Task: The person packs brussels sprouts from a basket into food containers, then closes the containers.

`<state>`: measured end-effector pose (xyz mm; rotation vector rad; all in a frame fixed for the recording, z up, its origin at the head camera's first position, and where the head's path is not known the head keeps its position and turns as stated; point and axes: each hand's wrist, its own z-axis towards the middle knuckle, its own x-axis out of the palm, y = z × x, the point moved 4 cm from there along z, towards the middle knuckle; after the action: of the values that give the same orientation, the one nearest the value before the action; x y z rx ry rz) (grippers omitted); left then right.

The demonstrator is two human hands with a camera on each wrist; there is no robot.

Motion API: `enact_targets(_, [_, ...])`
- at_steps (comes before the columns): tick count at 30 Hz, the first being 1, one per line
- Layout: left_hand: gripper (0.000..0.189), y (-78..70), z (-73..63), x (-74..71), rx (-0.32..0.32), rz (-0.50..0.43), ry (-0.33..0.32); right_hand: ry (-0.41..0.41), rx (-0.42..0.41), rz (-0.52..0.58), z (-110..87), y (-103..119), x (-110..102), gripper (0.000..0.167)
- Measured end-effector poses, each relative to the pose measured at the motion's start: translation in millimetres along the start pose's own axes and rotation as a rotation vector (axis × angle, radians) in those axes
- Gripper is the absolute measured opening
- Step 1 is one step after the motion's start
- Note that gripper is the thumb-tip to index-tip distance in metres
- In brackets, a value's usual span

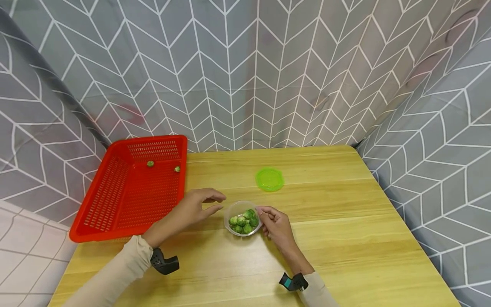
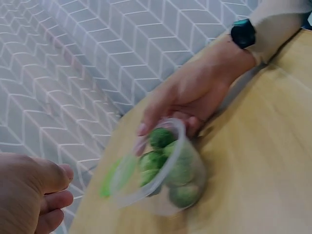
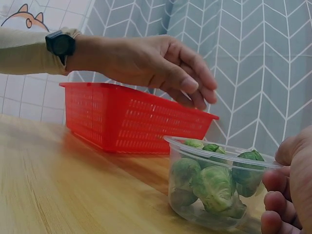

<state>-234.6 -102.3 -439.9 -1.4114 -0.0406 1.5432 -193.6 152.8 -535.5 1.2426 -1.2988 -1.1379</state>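
A clear round plastic tub (image 1: 243, 233) stands on the table with several Brussels sprouts (image 1: 244, 221) inside. My right hand (image 1: 277, 226) pinches the tub's rim on its right side, thumb on top and fingers curled below, as the right wrist view shows. On the other side, my left hand (image 1: 200, 204) hovers in the air with fingers loosely bent and nothing in them, apart from the tub. From the right wrist, that left hand (image 3: 165, 70) appears in front of the red basket (image 3: 105, 119), higher than the tub.
The red plastic basket (image 1: 92, 200) stands at the left of the wooden table (image 1: 345, 238); two Brussels sprouts (image 1: 150, 163) lie in its far part. A green lid (image 1: 270, 179) lies flat beyond the tub. A patterned curtain (image 1: 241, 76) hangs along the table's back edge.
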Motion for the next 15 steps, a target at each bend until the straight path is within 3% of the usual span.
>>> enact_targets(8, [0.028,14.1,-2.9,-37.2,-0.146,-0.027,-0.069,0.01,-0.007,-0.005,-0.1,0,0,0.026])
enact_targets(15, [0.032,31.6,-10.1,-70.6,-0.213,0.014,-0.152,0.008,-0.015,-0.016,-0.5,0,0,0.028])
